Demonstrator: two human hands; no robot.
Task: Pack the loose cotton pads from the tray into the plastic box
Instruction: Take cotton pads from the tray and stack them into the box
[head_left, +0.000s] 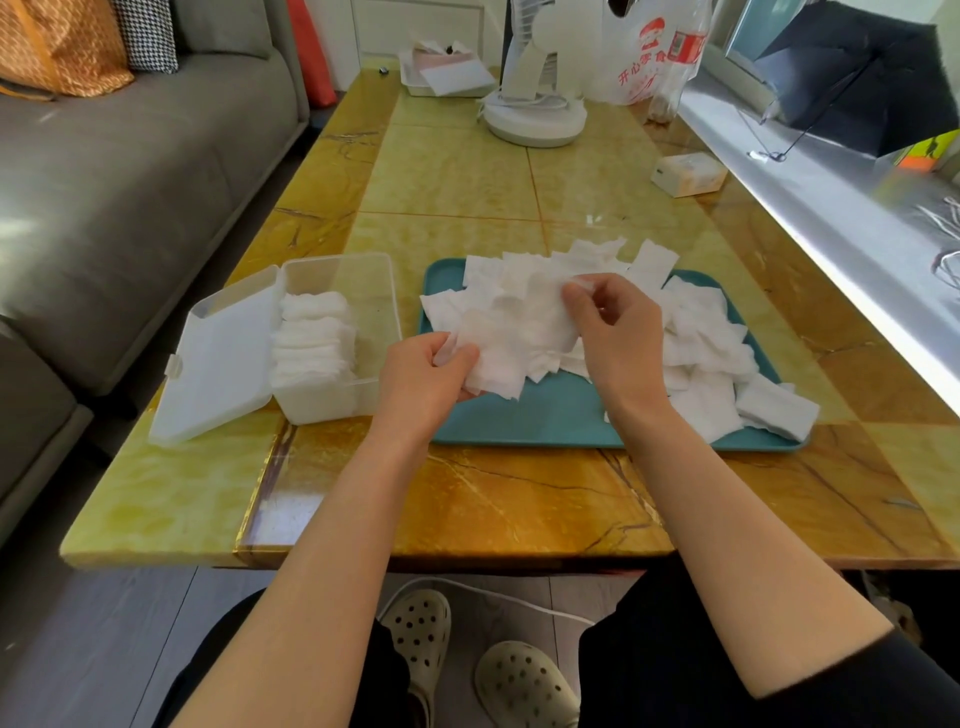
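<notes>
- Clearly, the loose cotton pads lie heaped across the teal tray, some spilling over its far and right rims. They look feather-light, soft and floppy, so I judge they will bend, cling to one another and fray if tugged.
- Left hand, over the tray's near-left part, has its fingers curled round the edge of a small sheaf of pads, thumb on top.
- Right hand, above the tray's middle, pinches the upper edge of a pad between thumb and forefinger, with the other fingers loosely bent. Whether it holds one pad or several stuck together is hard to tell from this angle.
- Plastic box stands just left of the tray, its lid swung open away from the tray. A row of packed pads fills the side farther from the tray, and the nearer side is bare.
- Best hold, I judge: square the pads into a stack and pinch lightly across its thickness at mid-edge, since a corner grip would let it fan out.
</notes>
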